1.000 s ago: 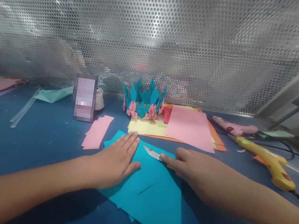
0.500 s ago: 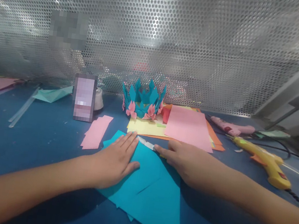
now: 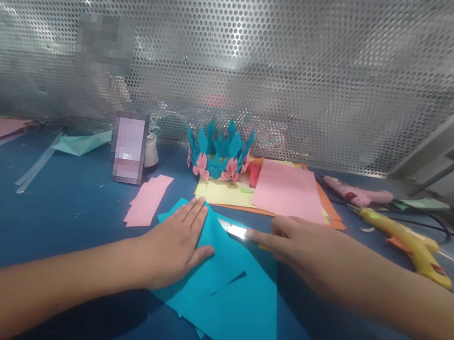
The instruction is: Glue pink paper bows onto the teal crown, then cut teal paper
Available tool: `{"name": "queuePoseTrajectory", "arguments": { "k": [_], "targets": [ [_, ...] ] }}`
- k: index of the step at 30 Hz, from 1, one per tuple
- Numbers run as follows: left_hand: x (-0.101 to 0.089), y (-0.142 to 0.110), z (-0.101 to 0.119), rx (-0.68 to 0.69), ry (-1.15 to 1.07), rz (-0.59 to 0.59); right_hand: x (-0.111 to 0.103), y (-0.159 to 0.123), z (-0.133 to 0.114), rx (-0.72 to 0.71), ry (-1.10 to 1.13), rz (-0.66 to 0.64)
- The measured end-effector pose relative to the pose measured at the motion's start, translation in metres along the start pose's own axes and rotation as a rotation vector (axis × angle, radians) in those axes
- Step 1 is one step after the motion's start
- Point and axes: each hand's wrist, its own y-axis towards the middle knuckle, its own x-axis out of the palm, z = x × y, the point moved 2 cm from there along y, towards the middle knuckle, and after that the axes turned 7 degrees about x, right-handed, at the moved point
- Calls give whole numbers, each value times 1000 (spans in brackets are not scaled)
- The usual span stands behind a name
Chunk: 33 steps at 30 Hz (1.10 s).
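Observation:
Blue paper (image 3: 240, 312) lies in overlapping sheets on the dark blue table, with a slit in its middle that gapes a little. My left hand (image 3: 178, 247) rests flat on its left part, fingers stretched out. In my right hand (image 3: 288, 240) is a utility knife (image 3: 235, 230), my index finger along it and its blade pointing left at the paper's upper edge. Most of the knife's yellow handle is hidden under my hand. Beside the blade the paper bulges up slightly.
Behind the paper stands a blue paper crown (image 3: 217, 154) with pink bows. Pink sheets (image 3: 287, 190) lie on yellow and orange ones. Pink strips (image 3: 149, 201) and a phone (image 3: 130, 148) are at left. A yellow glue gun (image 3: 414, 250) and a pink glue gun (image 3: 354, 192) lie at right.
The knife moved left and away along the paper's upper edge, then back to the right. The paper now bulges near the blade and its slit is wider. My left hand has stayed almost still.

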Motion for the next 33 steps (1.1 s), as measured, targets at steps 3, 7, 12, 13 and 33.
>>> {"name": "queuePoseTrajectory", "arguments": {
  "k": [3, 7, 12, 13, 33],
  "targets": [
    [0, 0, -1, -5, -6, 5, 1, 2, -1, -25, -13, -2],
    [-2, 0, 1, -32, -14, -21, 6, 12, -5, -32, -35, -23],
    [-4, 1, 3, -39, -1, -53, 13, 27, -10, -19, -53, -49],
    [-4, 1, 3, -40, -1, -65, 15, 31, -11, -10, -51, -42],
    [-1, 1, 2, -5, 13, -35, 29, 48, -21, 66, -121, 102]
  ]
}}
